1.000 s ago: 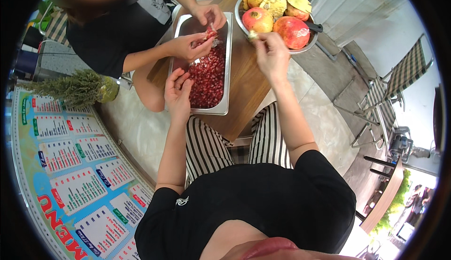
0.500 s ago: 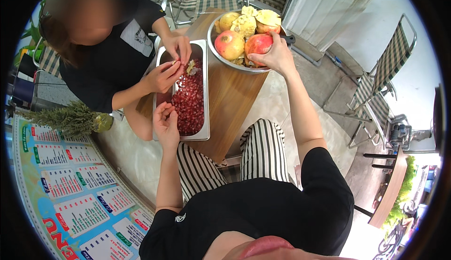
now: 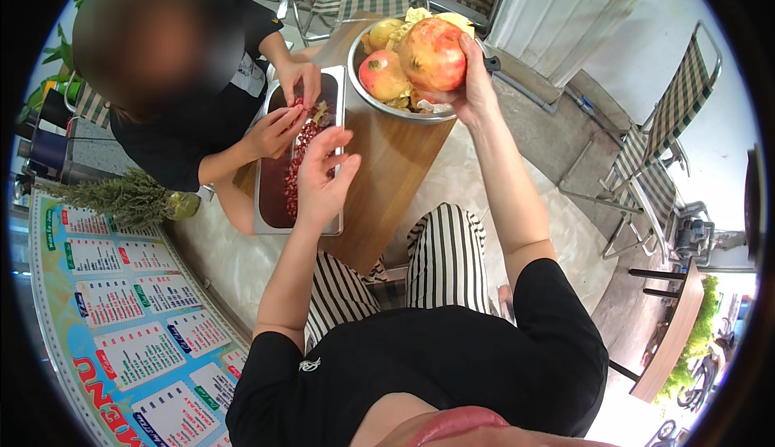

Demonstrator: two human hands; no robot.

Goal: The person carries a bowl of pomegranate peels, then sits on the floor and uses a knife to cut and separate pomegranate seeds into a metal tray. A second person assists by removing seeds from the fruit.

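A large red-yellow pomegranate [image 3: 433, 54] is gripped in my right hand [image 3: 475, 84], lifted above the round metal bowl [image 3: 379, 106]. In that bowl lie another whole pomegranate [image 3: 383, 74] and pieces of yellow peel; a black handle [image 3: 492, 64] sticks out at its right rim. My left hand [image 3: 324, 177] hangs over the right edge of the rectangular steel pan [image 3: 339, 205], fingers apart, holding nothing. Red pomegranate seeds [image 3: 292, 177] lie in the pan, partly hidden by my left hand.
Across the pan a person's hands [image 3: 278, 124] pick at a small piece over the seeds. Both containers stand on a wooden table [image 3: 387, 156]. Plaid folding chairs [image 3: 658, 156] stand at the right and back. A potted plant [image 3: 121, 201] and a printed menu board [image 3: 137, 302] are at the left.
My right hand has raised the pomegranate out of the bowl. My left hand has moved right and opened wider, from over the seeds toward the pan's right edge.
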